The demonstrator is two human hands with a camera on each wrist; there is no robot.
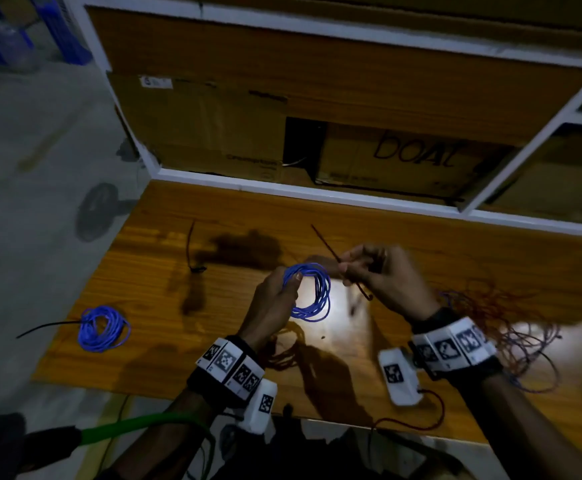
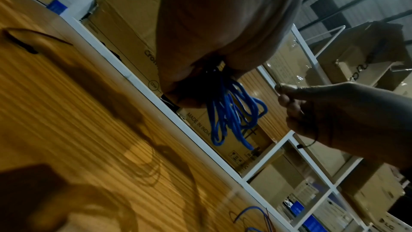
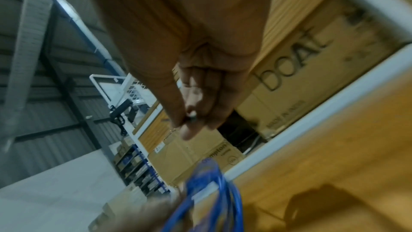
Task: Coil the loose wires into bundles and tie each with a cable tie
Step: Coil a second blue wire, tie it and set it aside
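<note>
My left hand (image 1: 282,289) grips a coil of blue wire (image 1: 312,292) above the wooden table (image 1: 164,271); the same coil (image 2: 231,112) hangs from its fingers in the left wrist view. To its right, my right hand (image 1: 355,268) pinches a dark cable tie (image 1: 326,242) whose free end points up and left and whose lower end curls below the hand. In the right wrist view the fingers (image 3: 189,117) pinch the tie, and the blue coil (image 3: 214,197) is blurred below. A second blue coil (image 1: 104,327), tied with a black cable tie, lies at the table's left.
A spare dark cable tie (image 1: 190,247) lies on the table at the back left. A tangle of loose red and blue wires (image 1: 511,327) spreads at the right, near my right wrist. Cardboard boxes (image 1: 403,161) fill the white-framed shelf behind the table.
</note>
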